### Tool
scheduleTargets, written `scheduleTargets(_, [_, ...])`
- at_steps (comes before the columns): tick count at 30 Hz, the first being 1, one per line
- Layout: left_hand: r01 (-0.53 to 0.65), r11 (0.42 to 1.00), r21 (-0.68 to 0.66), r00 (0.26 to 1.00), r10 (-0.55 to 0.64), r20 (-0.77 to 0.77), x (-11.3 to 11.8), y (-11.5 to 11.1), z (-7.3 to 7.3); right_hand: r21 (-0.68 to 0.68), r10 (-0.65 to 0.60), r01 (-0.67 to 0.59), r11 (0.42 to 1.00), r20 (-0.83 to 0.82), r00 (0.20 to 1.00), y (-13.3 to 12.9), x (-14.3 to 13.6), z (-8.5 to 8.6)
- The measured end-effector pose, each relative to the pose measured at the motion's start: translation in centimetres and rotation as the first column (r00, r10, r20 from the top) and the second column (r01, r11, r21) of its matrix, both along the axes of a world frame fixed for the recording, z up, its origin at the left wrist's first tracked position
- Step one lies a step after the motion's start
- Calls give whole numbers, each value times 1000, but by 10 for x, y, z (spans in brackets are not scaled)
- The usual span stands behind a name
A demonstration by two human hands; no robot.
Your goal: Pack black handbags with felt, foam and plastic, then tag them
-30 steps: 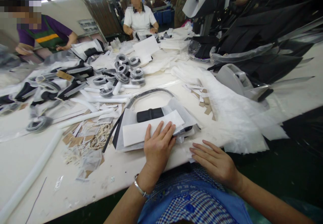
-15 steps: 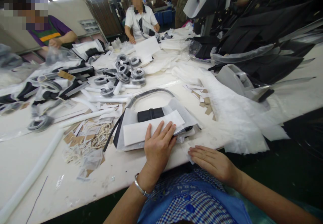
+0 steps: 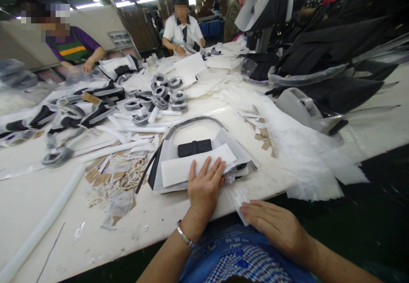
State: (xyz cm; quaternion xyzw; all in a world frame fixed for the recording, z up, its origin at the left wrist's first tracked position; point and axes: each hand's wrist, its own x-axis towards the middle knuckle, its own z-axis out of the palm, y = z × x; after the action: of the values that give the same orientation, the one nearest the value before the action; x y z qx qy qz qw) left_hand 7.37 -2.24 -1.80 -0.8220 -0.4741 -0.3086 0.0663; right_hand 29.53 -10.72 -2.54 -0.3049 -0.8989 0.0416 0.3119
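Observation:
A handbag [image 3: 156,176] lies flat in front of me, wrapped in white translucent sheet, with its plastic-covered handle [image 3: 194,121] arching away from me. A black strap closure [image 3: 194,147] shows on its front. My left hand [image 3: 206,187] rests with spread fingers on a white foam strip [image 3: 179,170] lying across the bag. Below the bag's right corner, my right hand [image 3: 277,227] is at the table edge, fingers together on a thin translucent sheet [image 3: 239,204]. That sheet hangs over the edge; my right thumb is hidden.
Tags with strings [image 3: 128,172] lie left of the bag, near coiled wrapped straps [image 3: 159,91] and a long white foam tube [image 3: 47,215]. Thin white sheets [image 3: 294,155] overhang the edge at right, beside a grey tape dispenser [image 3: 300,104] and black bags [image 3: 332,53]. Co-workers [image 3: 182,32] work across the table.
My right hand has moved down toward my body, drawing the thin translucent sheet further over the edge. My left hand stays on the foam strip. The camera view has shifted slightly.

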Motion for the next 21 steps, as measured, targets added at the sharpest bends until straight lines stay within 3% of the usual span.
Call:
scheduleTargets(14, [4, 1000, 9, 1000, -3, -4, -1, 2, -4, 25, 25, -26, 999, 27, 999, -3, 3, 16])
scheduleTargets(21, [16, 1000, 24, 1000, -15, -9, -1, 2, -3, -54, 35, -35, 998, -10, 999, 16, -2, 43])
